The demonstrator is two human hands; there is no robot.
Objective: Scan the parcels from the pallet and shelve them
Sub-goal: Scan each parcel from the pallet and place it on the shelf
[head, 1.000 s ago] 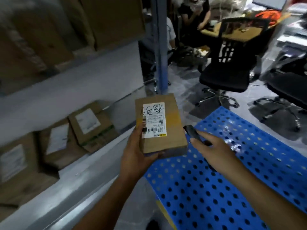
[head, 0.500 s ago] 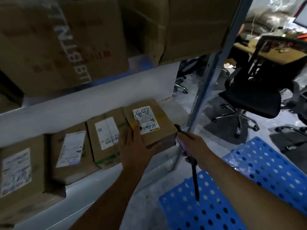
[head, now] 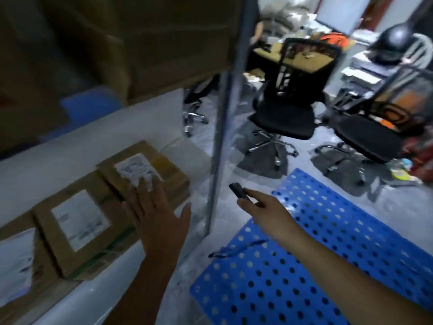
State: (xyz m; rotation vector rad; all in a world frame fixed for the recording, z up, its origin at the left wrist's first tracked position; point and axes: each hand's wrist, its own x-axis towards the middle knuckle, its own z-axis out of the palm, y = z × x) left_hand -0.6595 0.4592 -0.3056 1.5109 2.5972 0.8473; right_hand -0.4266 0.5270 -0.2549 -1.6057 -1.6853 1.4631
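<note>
A small brown parcel (head: 164, 168) with a white label lies flat on the white shelf (head: 98, 299), at the right end of a row. My left hand (head: 155, 212) is spread flat, fingers straight, its fingertips over the parcel's near edge and label. My right hand (head: 269, 211) grips a dark handheld scanner (head: 238, 190), held over the edge of the blue perforated pallet (head: 328, 254). The scanner's cord hangs down onto the pallet. No parcel shows on the visible part of the pallet.
Two more labelled parcels (head: 82, 221) lie left of it on the shelf. Large cartons (head: 140, 43) sit on the shelf above. A grey upright post (head: 222, 137) stands between shelf and pallet. Black office chairs (head: 288, 118) and a cluttered desk stand behind.
My left hand has set the parcel down on the shelf and let go, its fingers now straight. The right hand with the scanner has moved a little right. The view has swung right.
</note>
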